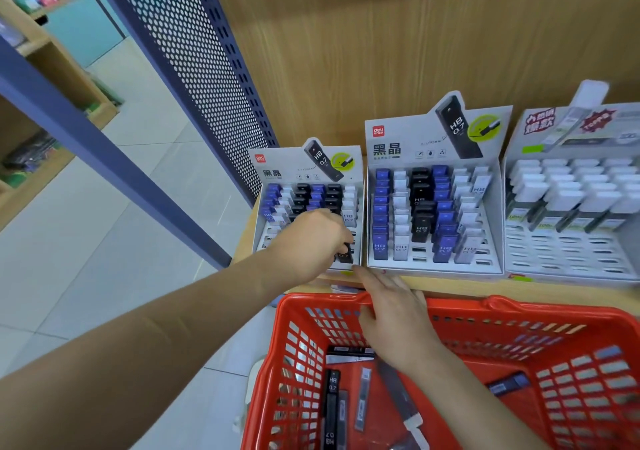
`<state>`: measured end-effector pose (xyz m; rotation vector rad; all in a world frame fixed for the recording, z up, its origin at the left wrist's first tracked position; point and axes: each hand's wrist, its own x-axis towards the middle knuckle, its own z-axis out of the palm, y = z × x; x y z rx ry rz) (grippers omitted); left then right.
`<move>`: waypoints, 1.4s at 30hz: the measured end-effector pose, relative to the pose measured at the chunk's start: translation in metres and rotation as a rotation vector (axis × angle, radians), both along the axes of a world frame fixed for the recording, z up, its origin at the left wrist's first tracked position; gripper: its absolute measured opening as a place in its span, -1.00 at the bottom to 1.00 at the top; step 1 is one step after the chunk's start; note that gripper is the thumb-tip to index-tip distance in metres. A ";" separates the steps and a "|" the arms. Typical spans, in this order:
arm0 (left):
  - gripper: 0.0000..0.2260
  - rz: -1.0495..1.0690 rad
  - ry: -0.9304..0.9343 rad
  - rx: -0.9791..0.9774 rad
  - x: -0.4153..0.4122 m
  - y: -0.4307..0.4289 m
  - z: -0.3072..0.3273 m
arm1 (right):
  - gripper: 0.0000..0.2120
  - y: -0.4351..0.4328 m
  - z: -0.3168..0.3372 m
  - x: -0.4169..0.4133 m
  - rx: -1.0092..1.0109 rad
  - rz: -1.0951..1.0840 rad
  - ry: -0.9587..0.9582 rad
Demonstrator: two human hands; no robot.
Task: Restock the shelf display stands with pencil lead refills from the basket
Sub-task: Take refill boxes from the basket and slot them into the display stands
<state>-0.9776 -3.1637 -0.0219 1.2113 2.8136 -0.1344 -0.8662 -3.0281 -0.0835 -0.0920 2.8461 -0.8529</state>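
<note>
Cardboard is making up three display stands, all sitting side by side on the wooden shelf (450, 285) in my one head view. The left stand (277, 165) and the middle stand (398, 137) are each showing six stepped columns of slim rectangular cases in blue, black and clear white. The right stand (571, 252) is carrying four columns of white-capped cases, its front slots sitting bare.

I am watching the left hand (311, 238) hovering over the left stand, knuckles up. Its fingers (341, 233) are curling down and pinching one black refill (344, 255) marked 0.7, which is standing in the front rows at the stand's right side.

The right hand (391, 311) is lying palm down across the far rim of the single red basket (519, 305), a slotted plastic tub just below the shelf. Its fingers (372, 281) are stretching out straight and close together, the tips reaching the shelf's front edge and gripping nothing.

I am counting about seven loose refills (332, 383) lying flat on the basket floor: black, grey-clear and one blue, some of them blurring.

One blue perforated metal panel (194, 51) is rising left of the shelf; pale glossy floor tiles (104, 241) are spreading beyond.
</note>
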 end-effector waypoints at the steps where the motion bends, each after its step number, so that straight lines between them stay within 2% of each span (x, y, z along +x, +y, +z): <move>1: -0.87 0.027 0.000 0.020 -0.001 0.001 -0.002 | -0.38 0.002 0.001 0.000 -0.019 0.005 0.000; 7: -0.69 0.160 -0.027 0.134 0.014 0.004 0.021 | -0.54 0.025 0.012 0.008 -0.237 -0.112 0.120; 11: -0.83 0.177 0.047 0.292 0.054 0.003 0.052 | -0.68 0.054 0.013 0.017 -0.320 -0.186 0.121; 15: -0.84 0.337 -0.118 0.282 0.110 0.011 0.031 | -0.74 0.074 -0.002 0.035 -0.286 -0.145 0.085; 19: -0.83 0.567 -0.356 0.139 0.153 0.009 -0.054 | -0.71 0.082 -0.033 0.059 -0.152 -0.096 -0.021; 22: -0.72 0.758 -0.514 0.029 0.185 0.001 -0.125 | -0.68 0.079 -0.063 0.076 -0.061 -0.019 -0.203; 24: -0.65 0.857 -0.572 0.003 0.201 -0.004 -0.162 | -0.59 0.073 -0.085 0.087 0.006 0.073 -0.328; 28: -0.49 1.050 -0.618 0.066 0.209 -0.005 -0.204 | -0.30 0.057 -0.131 0.108 0.080 0.174 -0.458; 32: -0.37 1.027 -0.530 -0.029 0.211 0.010 -0.223 | -0.03 0.041 -0.154 0.114 0.232 0.249 -0.507; 35: -0.24 1.176 -0.555 0.069 0.210 0.014 -0.233 | 0.09 0.031 -0.163 0.108 0.360 0.317 -0.523; 38: -0.20 1.233 -0.547 0.112 0.210 0.013 -0.241 | 0.01 0.026 -0.178 0.112 0.384 0.314 -0.474; 42: -0.34 1.235 -0.508 0.172 0.211 0.019 -0.247 | -0.22 0.034 -0.192 0.129 0.377 0.304 -0.316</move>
